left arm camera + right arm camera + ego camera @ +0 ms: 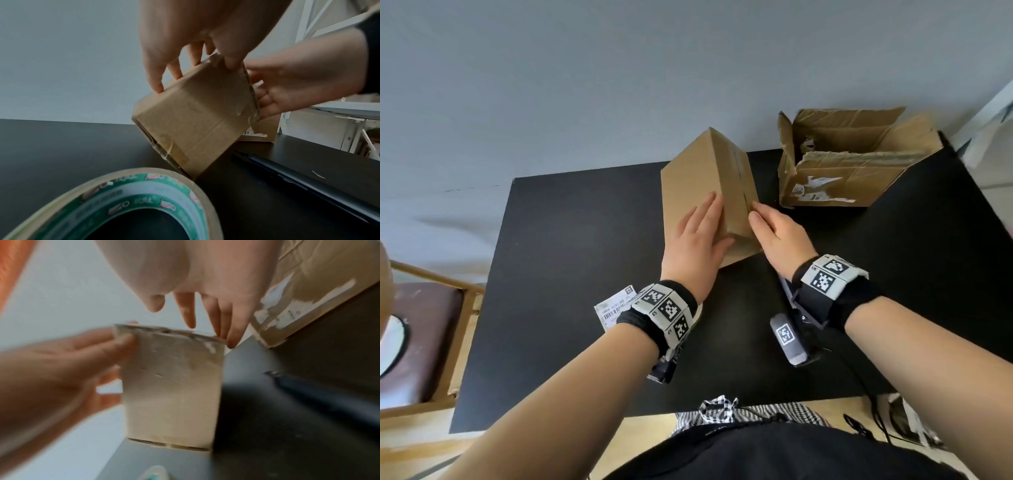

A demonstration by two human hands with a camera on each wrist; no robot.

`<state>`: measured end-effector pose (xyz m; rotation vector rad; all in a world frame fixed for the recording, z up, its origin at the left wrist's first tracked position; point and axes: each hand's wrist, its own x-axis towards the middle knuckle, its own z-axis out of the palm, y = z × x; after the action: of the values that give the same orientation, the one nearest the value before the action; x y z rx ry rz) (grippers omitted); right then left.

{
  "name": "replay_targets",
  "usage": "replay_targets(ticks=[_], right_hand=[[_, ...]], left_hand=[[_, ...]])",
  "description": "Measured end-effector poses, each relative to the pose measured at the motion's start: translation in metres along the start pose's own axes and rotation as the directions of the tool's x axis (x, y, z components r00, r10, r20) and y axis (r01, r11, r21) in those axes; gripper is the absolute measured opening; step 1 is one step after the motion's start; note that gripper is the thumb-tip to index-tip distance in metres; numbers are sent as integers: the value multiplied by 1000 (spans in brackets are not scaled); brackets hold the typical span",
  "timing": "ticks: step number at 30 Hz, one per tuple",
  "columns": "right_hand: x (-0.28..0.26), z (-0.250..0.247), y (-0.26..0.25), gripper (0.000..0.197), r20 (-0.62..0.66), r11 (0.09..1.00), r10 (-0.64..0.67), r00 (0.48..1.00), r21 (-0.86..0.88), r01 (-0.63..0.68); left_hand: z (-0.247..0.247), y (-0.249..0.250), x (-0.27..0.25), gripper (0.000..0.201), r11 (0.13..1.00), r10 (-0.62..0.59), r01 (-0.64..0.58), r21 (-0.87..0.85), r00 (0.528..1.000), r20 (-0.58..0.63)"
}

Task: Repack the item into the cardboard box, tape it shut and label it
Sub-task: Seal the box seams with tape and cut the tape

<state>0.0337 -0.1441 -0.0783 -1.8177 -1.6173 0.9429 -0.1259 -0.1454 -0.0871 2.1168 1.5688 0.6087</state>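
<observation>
A small closed cardboard box [709,185] stands tilted on one lower edge on the black table [568,274]. Clear tape [244,112] shines on its near end in the left wrist view. My left hand [698,233] lies on the box's left face with straight fingers and its thumb across the near end. Straight fingers of my right hand [774,229] touch the right side of the box [195,116]. A white printed label [616,306] lies on the table beside my left wrist. A roll of clear tape [127,194] sits right below my left wrist.
A larger, torn cardboard box [852,171] stands open at the table's back right. A black pen [308,183] lies on the table to the right of the small box. A wooden chair [424,335] stands left of the table, and a grey wall is behind it.
</observation>
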Motion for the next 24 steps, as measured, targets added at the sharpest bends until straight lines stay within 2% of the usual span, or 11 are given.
replay_targets(ticks=[2,4,7,9,11,15,18,20,24], right_hand=[[0,0,-10,50,85,995,11,996,98,-20],[1,3,-10,60,123,994,0,992,112,-14],[4,9,-3,71,142,997,-14,990,78,3],[5,11,-6,63,114,997,-30,993,80,21],[6,15,-12,49,83,993,-85,993,94,77],[13,33,-21,49,220,975,5,976,217,-54],[17,45,-28,44,271,955,-12,963,289,-70],[16,49,-34,42,313,921,-23,949,375,-101],[16,51,-38,44,363,958,-67,929,283,-41]], left_hand=[[2,-2,1,69,996,-88,88,-1,996,25],[0,-7,0,73,983,-182,181,20,980,80],[-6,-14,-3,78,976,-217,218,9,968,123],[-12,-20,-2,83,953,-259,274,-125,957,129],[-18,-28,-1,79,898,-316,328,-294,944,90],[-30,-40,-4,84,842,-470,448,-300,883,-2],[-36,-41,-7,109,840,-514,493,-225,857,-38],[-42,-40,-9,117,839,-542,536,-92,838,-65],[-56,-44,-8,123,814,-529,528,243,846,-63]])
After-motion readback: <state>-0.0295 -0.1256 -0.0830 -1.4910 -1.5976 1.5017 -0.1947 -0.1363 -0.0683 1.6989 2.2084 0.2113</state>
